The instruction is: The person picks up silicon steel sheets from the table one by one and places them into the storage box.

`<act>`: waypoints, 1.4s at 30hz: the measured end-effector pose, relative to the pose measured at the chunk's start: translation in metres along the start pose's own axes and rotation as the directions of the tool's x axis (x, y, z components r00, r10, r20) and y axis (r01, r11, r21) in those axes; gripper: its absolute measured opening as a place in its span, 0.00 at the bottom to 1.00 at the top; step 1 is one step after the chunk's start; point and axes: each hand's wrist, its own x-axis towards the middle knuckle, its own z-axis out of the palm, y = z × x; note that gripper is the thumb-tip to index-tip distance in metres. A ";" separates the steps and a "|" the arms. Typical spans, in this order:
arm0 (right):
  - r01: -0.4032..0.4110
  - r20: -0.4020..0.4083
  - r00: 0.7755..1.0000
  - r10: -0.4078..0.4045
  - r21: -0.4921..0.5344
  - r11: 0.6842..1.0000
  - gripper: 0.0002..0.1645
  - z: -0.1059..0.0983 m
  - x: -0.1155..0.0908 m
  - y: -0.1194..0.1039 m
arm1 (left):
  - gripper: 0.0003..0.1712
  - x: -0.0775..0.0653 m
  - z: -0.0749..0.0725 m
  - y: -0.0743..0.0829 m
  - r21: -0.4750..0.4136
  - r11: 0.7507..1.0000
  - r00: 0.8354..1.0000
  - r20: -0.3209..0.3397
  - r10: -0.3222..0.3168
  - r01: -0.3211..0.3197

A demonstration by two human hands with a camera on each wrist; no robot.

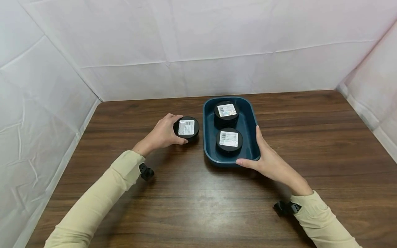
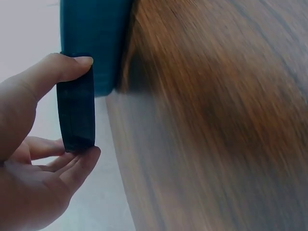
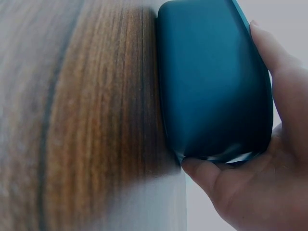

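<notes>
My left hand (image 1: 164, 132) grips a flat, round black container (image 1: 186, 127) by its sides, thumb at the near side and fingers at the far side. A white barcode label is on its top. The left wrist view shows this container (image 2: 77, 108) edge-on, raised off the table. To its right stands a dark blue tray (image 1: 209, 151) with two more labelled black lids in sight, a front container (image 1: 228, 151) and a back container (image 1: 226, 122) that looks taller. My right hand (image 1: 271, 160) holds the tray's near right corner, its thumb on the front edge and fingers along the right side.
The tray stands on a brown wood-grain table (image 1: 198, 206), near its back edge. White cloth walls (image 1: 217, 41) rise behind the table and at both sides. A small black camera (image 1: 146, 172) sits at the left wrist, another camera (image 1: 286, 208) at the right.
</notes>
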 end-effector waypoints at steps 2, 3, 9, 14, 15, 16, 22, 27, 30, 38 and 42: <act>0.006 -0.002 1.000 -0.006 -0.001 1.000 0.77 0.000 0.000 -0.001 | 0.54 -0.001 -0.001 0.002 -0.007 1.000 1.000 -0.006 0.004 -0.004; 0.006 -0.002 1.000 -0.006 -0.002 1.000 0.77 0.000 0.000 0.000 | 0.54 -0.002 -0.001 0.004 -0.012 1.000 1.000 -0.008 0.006 -0.006; 0.007 -0.002 1.000 -0.007 0.000 1.000 0.77 -0.001 0.000 -0.001 | 0.53 -0.006 -0.003 0.015 -0.012 1.000 1.000 -0.029 -0.009 0.009; 0.012 0.000 1.000 -0.012 0.001 1.000 0.77 -0.001 0.000 -0.003 | 0.53 -0.009 -0.005 0.024 -0.007 1.000 0.999 -0.051 -0.017 0.016; 0.013 0.000 1.000 -0.013 0.001 1.000 0.77 -0.001 0.000 -0.003 | 0.53 -0.010 -0.005 0.025 -0.005 1.000 0.998 -0.055 -0.016 0.015; 0.013 0.001 1.000 -0.013 0.002 1.000 0.77 -0.001 0.000 -0.003 | 0.53 -0.010 -0.006 0.026 -0.004 1.000 0.998 -0.059 -0.017 0.017; 0.019 -0.002 1.000 -0.019 0.004 1.000 0.77 -0.001 0.000 -0.003 | 0.53 -0.013 -0.009 0.029 0.001 1.000 0.997 -0.079 -0.026 0.026; 0.020 -0.006 1.000 -0.020 0.006 1.000 0.77 0.000 0.000 -0.002 | 0.53 -0.013 -0.010 0.034 0.012 1.000 0.996 -0.090 -0.021 0.022; 0.017 -0.005 1.000 -0.017 0.007 1.000 0.77 0.000 0.000 -0.002 | 0.53 -0.014 -0.010 0.039 0.014 1.000 0.996 -0.090 -0.017 0.018; 0.019 -0.004 1.000 -0.019 0.007 1.000 0.77 0.001 0.001 -0.002 | 0.52 -0.014 -0.004 0.050 0.012 1.000 0.995 -0.093 0.024 -0.023; 0.012 -0.005 1.000 -0.012 -0.001 1.000 0.77 0.000 0.000 -0.002 | 0.50 -0.012 0.000 0.056 -0.004 0.999 0.995 -0.089 0.041 -0.041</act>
